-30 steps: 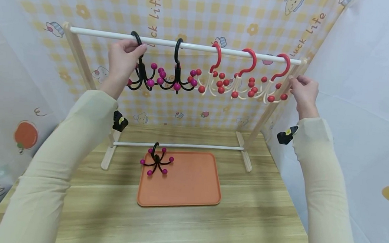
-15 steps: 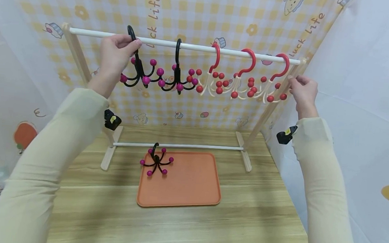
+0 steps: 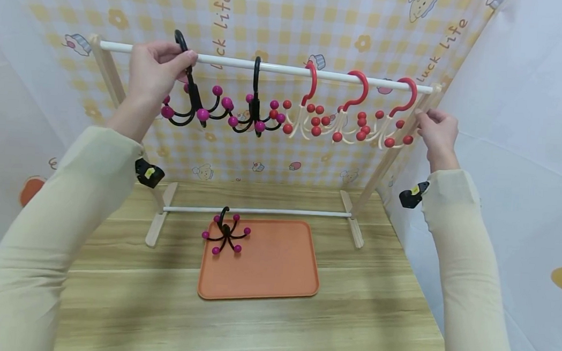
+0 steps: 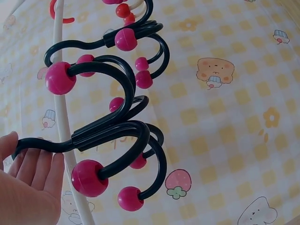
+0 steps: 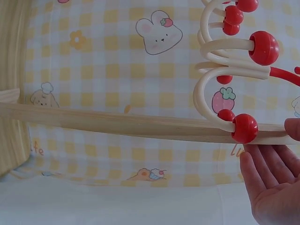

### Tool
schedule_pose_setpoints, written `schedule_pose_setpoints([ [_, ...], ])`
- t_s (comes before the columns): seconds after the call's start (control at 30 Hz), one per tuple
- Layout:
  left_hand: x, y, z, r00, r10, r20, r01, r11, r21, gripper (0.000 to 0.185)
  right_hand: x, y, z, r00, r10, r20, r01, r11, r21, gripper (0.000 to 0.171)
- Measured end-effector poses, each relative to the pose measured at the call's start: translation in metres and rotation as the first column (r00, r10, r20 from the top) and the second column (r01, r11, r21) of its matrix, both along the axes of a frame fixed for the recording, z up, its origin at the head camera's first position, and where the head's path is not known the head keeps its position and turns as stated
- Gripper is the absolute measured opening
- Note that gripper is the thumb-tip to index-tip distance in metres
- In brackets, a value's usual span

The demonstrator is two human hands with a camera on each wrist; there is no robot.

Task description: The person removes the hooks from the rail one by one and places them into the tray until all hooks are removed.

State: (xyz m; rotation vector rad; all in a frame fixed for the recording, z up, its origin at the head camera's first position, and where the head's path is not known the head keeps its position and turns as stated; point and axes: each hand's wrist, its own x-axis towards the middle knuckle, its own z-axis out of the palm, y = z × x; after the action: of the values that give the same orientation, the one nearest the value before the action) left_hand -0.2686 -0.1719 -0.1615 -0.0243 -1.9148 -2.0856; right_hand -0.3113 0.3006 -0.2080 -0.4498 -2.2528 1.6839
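Left hand [image 3: 152,73] pinching black claw hanger [image 3: 194,96] | right hand [image 3: 438,130] gripping rack post [image 3: 383,165] | risk: crowded prongs [image 4: 142,139] could snag neighbouring hanger [image 3: 254,108]

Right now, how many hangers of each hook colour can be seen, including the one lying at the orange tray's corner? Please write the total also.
Black-hook hangers: 3
Red-hook hangers: 3
Total: 6

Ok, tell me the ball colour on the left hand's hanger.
Deep pink balls, clearest in the left wrist view.
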Motion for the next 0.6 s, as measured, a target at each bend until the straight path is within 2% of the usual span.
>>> schedule_pose_setpoints([
  [0.17, 0.005, -0.002, -0.003, 1.000, -0.008, 0.007, 0.008, 1.000, -0.014, 0.014, -0.001, 0.001, 0.000, 1.000, 0.002, -0.001, -0.002, 1.000, 0.008, 0.054],
  [0.3, 0.008, -0.004, -0.010, 1.000, -0.013, 0.006, 0.014, 0.998, -0.060, 0.014, -0.001, 0.001, -0.001, 1.000, -0.002, 0.003, 0.002, 1.000, 0.018, 0.055],
  [0.6, 0.013, -0.008, -0.037, 0.998, 0.010, 0.063, 0.005, 0.970, -0.241, 0.030, 0.000, 0.002, -0.003, 1.000, -0.001, -0.002, 0.001, 1.000, 0.016, 0.058],
])
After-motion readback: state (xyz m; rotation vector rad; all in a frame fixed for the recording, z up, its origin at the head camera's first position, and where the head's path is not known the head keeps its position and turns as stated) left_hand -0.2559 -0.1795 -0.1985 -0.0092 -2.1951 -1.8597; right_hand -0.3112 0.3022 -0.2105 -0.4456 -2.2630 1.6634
